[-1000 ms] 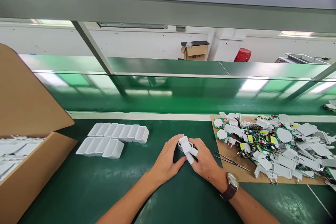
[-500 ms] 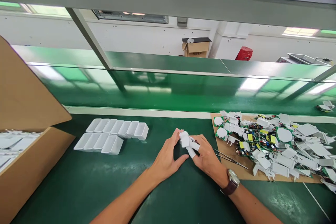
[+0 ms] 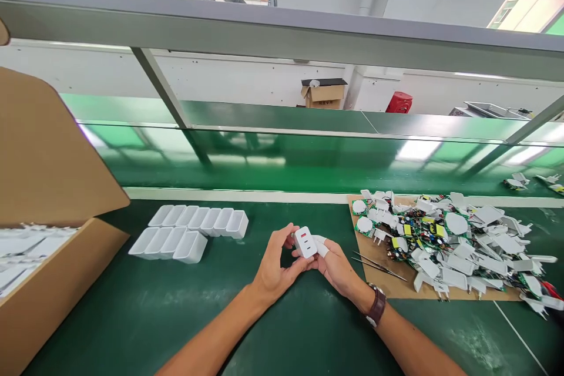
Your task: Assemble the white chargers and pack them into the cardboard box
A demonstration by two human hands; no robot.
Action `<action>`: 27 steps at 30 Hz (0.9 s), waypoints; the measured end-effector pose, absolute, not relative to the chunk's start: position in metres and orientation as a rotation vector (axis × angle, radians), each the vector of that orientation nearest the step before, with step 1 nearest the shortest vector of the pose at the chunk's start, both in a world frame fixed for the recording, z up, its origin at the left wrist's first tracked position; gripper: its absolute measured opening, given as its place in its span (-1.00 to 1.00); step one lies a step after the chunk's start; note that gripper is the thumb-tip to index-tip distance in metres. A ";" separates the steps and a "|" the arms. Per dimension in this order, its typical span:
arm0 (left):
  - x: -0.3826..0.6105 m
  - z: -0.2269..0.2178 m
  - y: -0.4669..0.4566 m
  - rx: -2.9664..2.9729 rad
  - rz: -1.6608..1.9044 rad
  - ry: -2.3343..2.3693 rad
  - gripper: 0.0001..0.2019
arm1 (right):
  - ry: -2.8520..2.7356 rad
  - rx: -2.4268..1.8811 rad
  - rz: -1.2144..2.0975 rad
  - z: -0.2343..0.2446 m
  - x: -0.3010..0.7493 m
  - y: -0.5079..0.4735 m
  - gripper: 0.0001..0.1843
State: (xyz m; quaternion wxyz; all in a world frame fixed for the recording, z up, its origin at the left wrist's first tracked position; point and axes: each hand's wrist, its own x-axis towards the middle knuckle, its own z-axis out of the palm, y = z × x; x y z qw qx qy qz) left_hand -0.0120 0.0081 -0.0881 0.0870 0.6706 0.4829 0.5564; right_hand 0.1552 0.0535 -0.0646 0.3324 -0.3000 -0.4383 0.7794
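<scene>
A white USB charger is held up over the green table, its face with dark port slots and one red port turned toward me. My left hand pinches it from the left, thumb below and fingers behind. From the right, my right hand grips it too, with white covers on some fingertips. The fingers behind the charger are partly hidden. To the left stand two rows of white plastic charger housings, open side up.
At right, a cardboard sheet bears a heap of circuit boards with white parts. Tweezers lie on its left edge. An open carton with white pieces stands at left. A metal beam crosses above.
The charger has been turned so that its port face shows toward me. Both hands have closed in around it, and the right wrist has rotated. The camera view has tilted up slightly.
</scene>
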 end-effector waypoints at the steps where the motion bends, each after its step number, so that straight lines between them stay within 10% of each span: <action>1: -0.012 -0.088 0.008 2.002 1.649 1.442 -0.30 | -1.156 -0.778 2.036 -0.064 0.155 0.053 -0.50; 27: -0.013 -0.081 0.006 2.057 1.521 1.457 -0.37 | -1.300 -0.800 1.992 -0.068 0.156 0.056 -0.47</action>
